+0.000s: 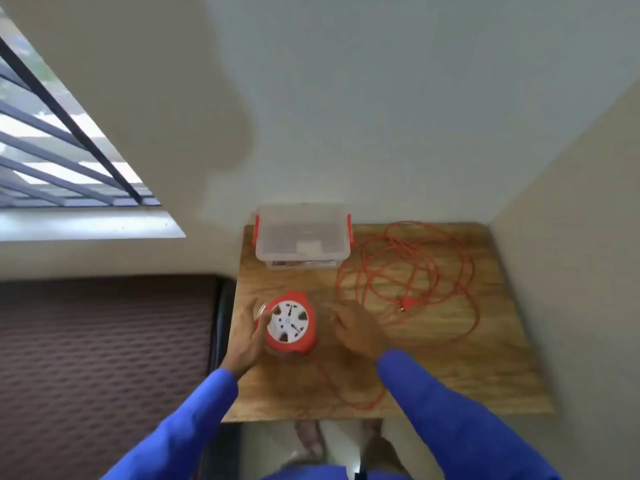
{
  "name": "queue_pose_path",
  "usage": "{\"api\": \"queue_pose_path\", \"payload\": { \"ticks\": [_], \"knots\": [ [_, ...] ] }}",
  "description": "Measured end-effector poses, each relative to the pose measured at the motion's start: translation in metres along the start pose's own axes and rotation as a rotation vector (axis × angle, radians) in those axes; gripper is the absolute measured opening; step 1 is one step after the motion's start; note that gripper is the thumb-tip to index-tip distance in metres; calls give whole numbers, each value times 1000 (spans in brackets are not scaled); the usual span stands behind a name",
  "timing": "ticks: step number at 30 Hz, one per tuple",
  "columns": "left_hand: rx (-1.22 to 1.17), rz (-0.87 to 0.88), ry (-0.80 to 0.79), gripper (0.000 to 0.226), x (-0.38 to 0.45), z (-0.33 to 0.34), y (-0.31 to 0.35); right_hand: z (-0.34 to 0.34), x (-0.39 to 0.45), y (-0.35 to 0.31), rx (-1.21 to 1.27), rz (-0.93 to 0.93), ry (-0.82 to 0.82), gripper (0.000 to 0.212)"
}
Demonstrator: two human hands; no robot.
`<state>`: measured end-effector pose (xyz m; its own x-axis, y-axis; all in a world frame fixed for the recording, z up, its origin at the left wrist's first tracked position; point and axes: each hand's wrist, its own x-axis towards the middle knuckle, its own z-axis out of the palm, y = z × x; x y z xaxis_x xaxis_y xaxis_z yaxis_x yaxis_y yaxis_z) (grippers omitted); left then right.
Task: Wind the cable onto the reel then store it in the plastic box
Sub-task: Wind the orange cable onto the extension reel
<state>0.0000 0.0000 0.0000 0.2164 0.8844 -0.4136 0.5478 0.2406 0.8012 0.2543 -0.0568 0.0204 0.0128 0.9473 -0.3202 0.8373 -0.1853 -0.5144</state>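
A round orange reel (290,322) with a white socket face lies on the wooden table (450,368). My left hand (247,336) touches its left side, fingers spread. My right hand (356,329) hovers just right of the reel, fingers apart, holding nothing. The loose orange cable (408,268) sprawls in loops across the table's right half, its plug (405,304) lying within the loops; one strand runs from under the reel toward the front edge. A clear plastic box (302,235) with orange side clips stands at the back of the table, lid on.
The table sits in a corner, walls close behind it and on its right. A dark patterned seat (104,341) is to the left. A barred window (62,147) is at the upper left. My feet show below the table's front edge.
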Motion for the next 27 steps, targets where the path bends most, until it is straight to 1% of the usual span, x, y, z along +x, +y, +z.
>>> {"api": "queue_pose_path", "payload": {
  "ticks": [2,4,6,9,12,14,15,16,17,19,20,21,22,23,25,27],
  "knots": [
    [-86,-80,13,85,-3,2,-5,9,3,-13,112,75,-71,53],
    [-182,-141,-7,68,-10,4,-8,14,3,-29,258,176,-132,57],
    [-349,-197,-5,48,-11,1,-12,21,5,-37,456,279,-145,59],
    [-538,-280,53,35,-9,-2,-15,22,6,-39,691,432,-142,56],
    [-591,-241,100,30,-16,8,-13,23,8,-38,914,528,-212,47],
    [-618,-202,131,32,-25,12,-2,22,6,-44,973,529,-224,41],
    [-628,-167,153,30,-28,14,2,20,4,-47,931,487,-200,39],
    [-630,-128,175,27,-33,15,6,17,0,-51,819,403,-144,37],
    [-640,-92,192,25,-38,15,11,12,-5,-55,645,275,-70,36],
    [-646,-40,229,26,-49,12,26,-1,-20,-67,204,-51,68,38],
    [-637,-26,247,28,-52,8,34,-8,-27,-74,-7,-215,115,42],
    [-622,-15,250,29,-54,4,41,-16,-33,-80,-165,-337,151,47],
    [-603,-5,239,29,-55,-1,50,-25,-36,-86,-281,-412,181,51],
    [-585,14,224,29,-55,-7,61,-37,-38,-91,-368,-445,197,53],
    [-559,76,193,31,-55,-22,87,-63,-37,-95,-474,-484,212,54],
    [-525,130,163,35,-55,-40,112,-87,-36,-96,-565,-568,221,57]
  ]
}}
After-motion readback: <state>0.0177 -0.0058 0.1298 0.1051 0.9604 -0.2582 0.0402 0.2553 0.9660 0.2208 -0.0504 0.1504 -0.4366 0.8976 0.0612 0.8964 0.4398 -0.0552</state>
